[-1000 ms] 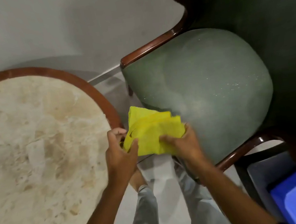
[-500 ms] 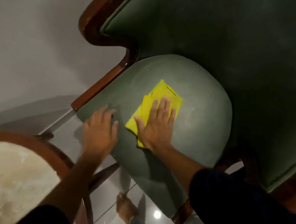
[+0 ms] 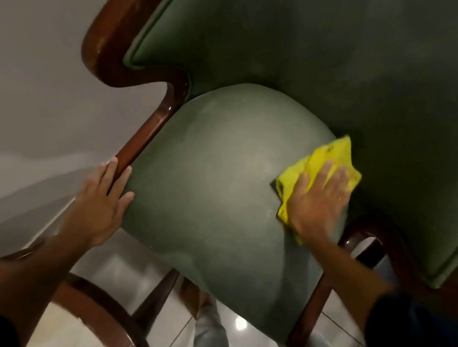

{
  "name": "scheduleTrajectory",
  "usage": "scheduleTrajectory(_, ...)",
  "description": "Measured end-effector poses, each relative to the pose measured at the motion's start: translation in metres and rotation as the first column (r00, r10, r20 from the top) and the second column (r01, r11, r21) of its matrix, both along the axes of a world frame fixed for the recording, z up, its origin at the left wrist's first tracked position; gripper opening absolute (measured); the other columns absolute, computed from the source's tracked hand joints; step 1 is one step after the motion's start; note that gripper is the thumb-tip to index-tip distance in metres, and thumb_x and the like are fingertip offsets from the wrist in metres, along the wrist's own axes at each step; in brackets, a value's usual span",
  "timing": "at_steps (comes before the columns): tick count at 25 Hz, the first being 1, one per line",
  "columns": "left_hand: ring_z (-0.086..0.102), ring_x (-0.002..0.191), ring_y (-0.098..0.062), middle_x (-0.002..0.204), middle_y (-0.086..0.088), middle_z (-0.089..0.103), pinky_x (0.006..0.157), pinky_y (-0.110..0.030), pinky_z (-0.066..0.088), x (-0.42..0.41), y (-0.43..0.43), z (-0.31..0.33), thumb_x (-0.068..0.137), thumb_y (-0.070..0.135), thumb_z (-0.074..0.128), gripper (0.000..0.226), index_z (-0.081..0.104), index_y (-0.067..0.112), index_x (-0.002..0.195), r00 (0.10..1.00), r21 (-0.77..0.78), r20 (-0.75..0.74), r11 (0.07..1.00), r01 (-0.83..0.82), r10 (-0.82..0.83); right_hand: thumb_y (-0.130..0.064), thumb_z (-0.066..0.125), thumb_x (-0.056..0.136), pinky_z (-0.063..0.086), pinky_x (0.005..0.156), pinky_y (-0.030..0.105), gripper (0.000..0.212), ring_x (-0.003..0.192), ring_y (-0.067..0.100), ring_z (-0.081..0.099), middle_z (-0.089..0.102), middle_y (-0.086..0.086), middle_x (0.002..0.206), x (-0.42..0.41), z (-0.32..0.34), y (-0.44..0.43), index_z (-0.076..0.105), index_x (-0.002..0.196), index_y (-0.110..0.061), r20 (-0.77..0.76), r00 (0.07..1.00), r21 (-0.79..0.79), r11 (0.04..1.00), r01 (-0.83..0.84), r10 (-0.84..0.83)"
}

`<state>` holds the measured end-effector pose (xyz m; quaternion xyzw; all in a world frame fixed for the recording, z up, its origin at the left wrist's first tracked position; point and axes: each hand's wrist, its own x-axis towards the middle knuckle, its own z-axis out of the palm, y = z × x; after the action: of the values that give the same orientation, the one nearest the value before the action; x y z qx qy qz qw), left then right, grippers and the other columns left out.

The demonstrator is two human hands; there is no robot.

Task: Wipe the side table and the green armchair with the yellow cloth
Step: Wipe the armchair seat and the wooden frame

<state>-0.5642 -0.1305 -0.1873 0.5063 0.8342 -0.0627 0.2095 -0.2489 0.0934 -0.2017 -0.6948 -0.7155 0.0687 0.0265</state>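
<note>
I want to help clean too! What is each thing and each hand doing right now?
Cloth: crumpled, flat on the seat's right edge, pressed under the right hand.
Right hand: open palm on the cloth.
Left hand: spread flat on the seat's left edge, fingertips by the wooden armrest.
Seat: dusty-looking, nothing else on it.
Table: only its edge shows, untouched.

Crumpled yellow cloth point(image 3: 328, 164) on green armchair point(image 3: 217, 180) seat, rt side.

Left hand point(image 3: 100, 202) lies flat with fingers spread; right hand point(image 3: 318, 205) presses down, palm flat.
</note>
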Motion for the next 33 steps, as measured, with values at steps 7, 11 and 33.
scheduleTrajectory(7, 0.024, 0.145, -0.039, 0.158, -0.022, 0.022, 0.115, -0.051, 0.027, -0.012, -0.012, -0.006, 0.095, 0.055, -0.005, 0.08, 0.034, 0.008, 0.147, 0.997, 0.14, 0.064, 0.99, 0.025, -0.034, -0.051, 0.036, 0.098, 0.015, 0.121, 0.057, 0.059, 0.151, 0.036, 0.016, 0.027, 0.014, 0.16, -0.132, -0.001, -0.135, 0.035, 0.15, -0.023, -0.107, 0.496, -0.014, 0.497, -0.867, 0.862)
scheduleTrajectory(11, 0.01, 0.149, -0.031, 0.161, -0.015, 0.011, 0.12, -0.048, 0.017, -0.01, -0.039, -0.007, 0.093, 0.056, -0.008, 0.08, 0.021, 0.007, 0.149, 0.997, 0.16, 0.075, 0.987, 0.012, -0.024, -0.053, 0.021, 0.099, 0.002, 0.123, 0.05, 0.058, 0.153, 0.026, 0.005, 0.014, 0.005, 0.165, -0.213, 0.002, -0.005, 0.023, 0.153, -0.031, -0.018, 0.499, -0.175, 0.489, -0.855, 0.866)
scheduleTrajectory(33, 0.054, 0.122, -0.026, 0.124, -0.005, 0.065, 0.1, -0.046, 0.038, 0.079, 0.009, 0.042, 0.097, 0.027, 0.045, 0.028, 0.06, 0.019, 0.119, 0.984, 0.424, 0.159, 0.895, -0.139, 0.077, -0.066, 0.041, 0.092, 0.035, 0.11, 0.057, 0.071, 0.149, 0.032, 0.024, 0.028, 0.012, 0.16, 0.038, 0.013, -0.132, 0.028, 0.152, -0.031, 0.124, 0.179, -0.075, 0.189, -0.979, 0.976)
